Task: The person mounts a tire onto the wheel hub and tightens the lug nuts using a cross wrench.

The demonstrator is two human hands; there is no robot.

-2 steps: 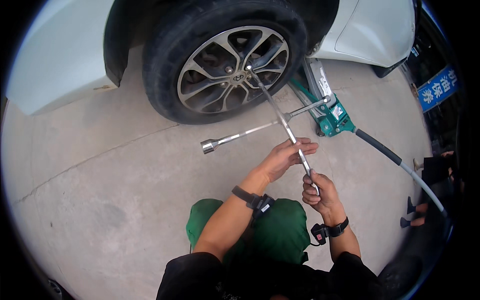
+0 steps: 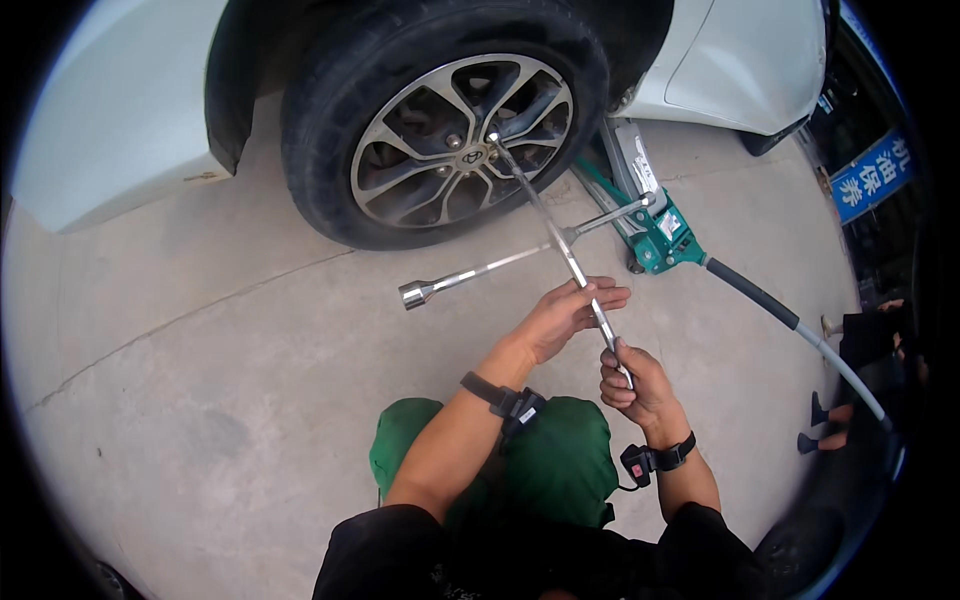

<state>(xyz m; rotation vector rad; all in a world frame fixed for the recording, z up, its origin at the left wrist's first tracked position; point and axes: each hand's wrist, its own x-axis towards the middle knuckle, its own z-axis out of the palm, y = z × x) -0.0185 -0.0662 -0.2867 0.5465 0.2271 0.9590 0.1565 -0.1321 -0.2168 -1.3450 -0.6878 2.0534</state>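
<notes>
A grey concrete floor [image 2: 200, 400] lies under one white car [image 2: 110, 130], cut off at the top edge. One cross wrench [image 2: 560, 245] has an arm set on a nut of the single wheel [image 2: 450, 120]. The left hand [image 2: 565, 315] lies against its near arm, fingers nearly straight; the right hand [image 2: 635, 380] is clenched round that arm's end. One green jack [image 2: 660, 235] stands right of the wheel. Further right hangs a blue rectangular sign [image 2: 872, 175], partly cut off.
</notes>
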